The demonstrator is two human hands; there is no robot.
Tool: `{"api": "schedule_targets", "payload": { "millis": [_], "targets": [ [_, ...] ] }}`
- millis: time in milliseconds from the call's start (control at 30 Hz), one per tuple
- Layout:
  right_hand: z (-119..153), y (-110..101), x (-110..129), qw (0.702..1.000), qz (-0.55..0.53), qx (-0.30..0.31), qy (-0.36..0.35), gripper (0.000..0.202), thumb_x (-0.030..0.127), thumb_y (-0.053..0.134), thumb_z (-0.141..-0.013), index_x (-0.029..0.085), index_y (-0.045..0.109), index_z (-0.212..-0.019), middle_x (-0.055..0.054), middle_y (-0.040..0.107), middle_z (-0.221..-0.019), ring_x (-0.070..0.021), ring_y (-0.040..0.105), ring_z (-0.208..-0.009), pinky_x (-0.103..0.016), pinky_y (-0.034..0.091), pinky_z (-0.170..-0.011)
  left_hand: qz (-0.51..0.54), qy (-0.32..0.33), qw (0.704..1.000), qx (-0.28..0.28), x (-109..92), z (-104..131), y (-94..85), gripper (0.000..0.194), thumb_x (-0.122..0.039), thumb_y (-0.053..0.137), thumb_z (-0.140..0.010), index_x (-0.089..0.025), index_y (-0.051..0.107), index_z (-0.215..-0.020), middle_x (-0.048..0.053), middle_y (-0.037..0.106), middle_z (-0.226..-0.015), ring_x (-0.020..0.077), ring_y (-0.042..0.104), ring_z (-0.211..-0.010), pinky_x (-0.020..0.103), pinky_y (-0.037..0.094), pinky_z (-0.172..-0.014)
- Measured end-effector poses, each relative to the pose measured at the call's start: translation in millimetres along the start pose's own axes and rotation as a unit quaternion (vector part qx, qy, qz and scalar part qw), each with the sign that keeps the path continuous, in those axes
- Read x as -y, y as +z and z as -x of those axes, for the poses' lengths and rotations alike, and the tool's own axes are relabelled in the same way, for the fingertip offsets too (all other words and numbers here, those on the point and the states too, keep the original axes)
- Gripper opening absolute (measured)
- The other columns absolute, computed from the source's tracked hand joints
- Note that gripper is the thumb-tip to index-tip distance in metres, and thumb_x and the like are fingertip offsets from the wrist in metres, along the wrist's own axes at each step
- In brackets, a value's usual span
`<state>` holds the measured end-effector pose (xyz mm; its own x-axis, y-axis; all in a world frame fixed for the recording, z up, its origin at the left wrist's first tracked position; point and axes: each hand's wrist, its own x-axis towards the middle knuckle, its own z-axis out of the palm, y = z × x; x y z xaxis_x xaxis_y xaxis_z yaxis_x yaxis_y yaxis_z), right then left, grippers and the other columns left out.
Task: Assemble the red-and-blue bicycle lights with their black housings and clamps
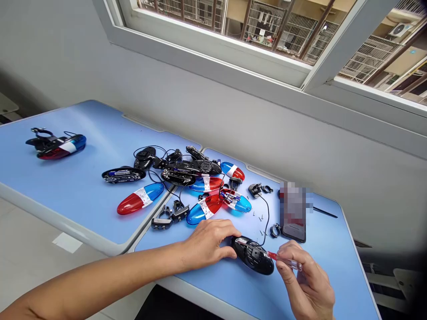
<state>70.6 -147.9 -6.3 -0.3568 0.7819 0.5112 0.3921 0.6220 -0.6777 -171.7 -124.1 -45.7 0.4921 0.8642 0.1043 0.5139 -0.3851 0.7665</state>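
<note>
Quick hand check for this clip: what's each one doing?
Left hand: gripping the black oval housing's end.
Right hand: holding a red-tipped screwdriver.

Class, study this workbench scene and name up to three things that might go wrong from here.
1. The screwdriver in the right hand might slip towards the left hand, which steadies the same black oval casing.
2. Small loose screws lie on the bare tabletop; a brush could scatter them.
3. The cable curves past those screws to the casing, so turning the casing may drag it through them.
</note>
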Motion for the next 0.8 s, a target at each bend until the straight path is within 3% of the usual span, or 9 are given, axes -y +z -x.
{"api": "schedule_targets", "payload": {
  "millis": [233, 800],
  "targets": [
    [-25.3, -4.3, 15.2, 0.995, 0.063, 0.066, -0.031, 0.016, 0.007, 0.053, -0.087, 0.022, 0.055, -0.094, 0.000, 0.056, -0.069, -0.0130, 0.047, -0.057, -0.026, 0.039, -0.048, -0.012, 0.006, 1.000, -0.001, -0.6, -0.3, -0.4, 0.030, -0.032, 0.077, -0.078, -0.021, 0.069, -0.105, 0.003, 0.071, -0.092, 0.0200, 0.064, -0.080, 0.027, 0.044, -0.069],
    [-31.2, -6.2, 21.1, 0.992, 0.096, 0.069, -0.031, 0.015, 0.007, 0.053, -0.089, 0.021, 0.054, -0.093, -0.001, 0.057, -0.071, -0.0123, 0.048, -0.057, -0.025, 0.039, -0.047, -0.011, 0.011, 1.000, 0.002, -0.6, 1.2, -0.1, 0.035, -0.028, 0.082, -0.074, -0.021, 0.068, -0.106, 0.003, 0.071, -0.096, 0.0207, 0.064, -0.083, 0.027, 0.043, -0.071]
  ]
}}
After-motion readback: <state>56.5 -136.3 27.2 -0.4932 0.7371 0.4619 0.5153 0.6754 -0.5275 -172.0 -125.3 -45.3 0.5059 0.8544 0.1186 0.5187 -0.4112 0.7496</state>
